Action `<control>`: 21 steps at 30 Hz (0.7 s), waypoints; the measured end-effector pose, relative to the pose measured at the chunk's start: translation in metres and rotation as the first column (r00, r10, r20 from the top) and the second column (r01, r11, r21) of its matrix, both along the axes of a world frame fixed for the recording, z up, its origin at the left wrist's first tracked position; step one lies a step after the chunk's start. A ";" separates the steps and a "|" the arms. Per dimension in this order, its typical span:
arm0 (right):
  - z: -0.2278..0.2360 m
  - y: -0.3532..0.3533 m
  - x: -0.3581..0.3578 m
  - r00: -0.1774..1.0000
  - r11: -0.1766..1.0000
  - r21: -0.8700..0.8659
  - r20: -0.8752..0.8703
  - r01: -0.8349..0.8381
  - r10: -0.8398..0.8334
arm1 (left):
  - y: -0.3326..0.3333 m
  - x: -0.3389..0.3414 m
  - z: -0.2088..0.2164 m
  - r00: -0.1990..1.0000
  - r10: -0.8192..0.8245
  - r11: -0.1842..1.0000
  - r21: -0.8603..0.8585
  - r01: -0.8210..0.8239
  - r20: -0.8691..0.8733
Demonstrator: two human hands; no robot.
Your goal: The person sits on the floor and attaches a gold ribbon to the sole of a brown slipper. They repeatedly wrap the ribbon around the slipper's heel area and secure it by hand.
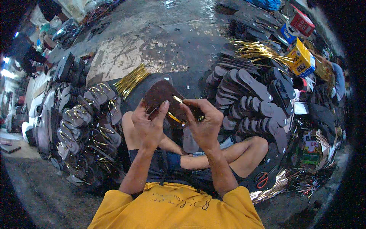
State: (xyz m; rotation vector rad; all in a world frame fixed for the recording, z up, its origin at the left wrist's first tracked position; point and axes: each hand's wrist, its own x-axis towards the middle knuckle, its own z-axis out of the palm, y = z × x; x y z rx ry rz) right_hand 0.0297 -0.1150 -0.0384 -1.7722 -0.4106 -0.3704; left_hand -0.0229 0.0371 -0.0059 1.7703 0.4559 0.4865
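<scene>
A dark brown sandal sole [162, 92] is tilted up in front of me, gripped near its lower left edge by my left hand [150, 124], whose thumb presses on its face. My right hand [206, 121] pinches a narrow gold strap [174, 117] at the sole's right side. One shiny end of the strap shows by the right fingertips; how it passes through the sole is hidden. Below, between my crossed legs, lies a grey sole [190, 141].
Sandals with gold straps [78, 116] are heaped at my left, beside a bundle of gold strips [131, 81]. Rows of bare soles [248, 86] stand at right, with more gold strips [259, 50] and a yellow box [301, 57] behind. Orange-handled scissors [262, 180] lie by my right knee.
</scene>
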 end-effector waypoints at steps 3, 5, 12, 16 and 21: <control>0.003 0.001 -0.002 1.000 0.997 -0.073 0.016 0.000 0.001 | -0.002 -0.003 -0.005 0.998 -0.032 0.999 0.035 0.030 0.058; 0.003 0.003 -0.005 1.000 0.997 -0.073 0.010 0.018 -0.017 | -0.004 -0.007 -0.008 0.994 -0.033 0.996 0.089 0.024 0.105; -0.003 0.011 -0.007 0.994 0.996 -0.089 0.111 0.024 -0.014 | -0.011 -0.013 -0.013 0.976 -0.099 0.950 0.310 0.035 0.195; 0.003 0.015 -0.006 0.998 0.992 -0.119 0.038 0.045 -0.041 | -0.008 -0.018 -0.022 0.970 -0.136 0.917 0.397 0.048 0.199; -0.007 0.000 -0.002 0.992 0.992 -0.082 0.075 -0.100 0.106 | -0.004 -0.013 -0.033 0.952 -0.143 0.954 0.293 0.060 0.271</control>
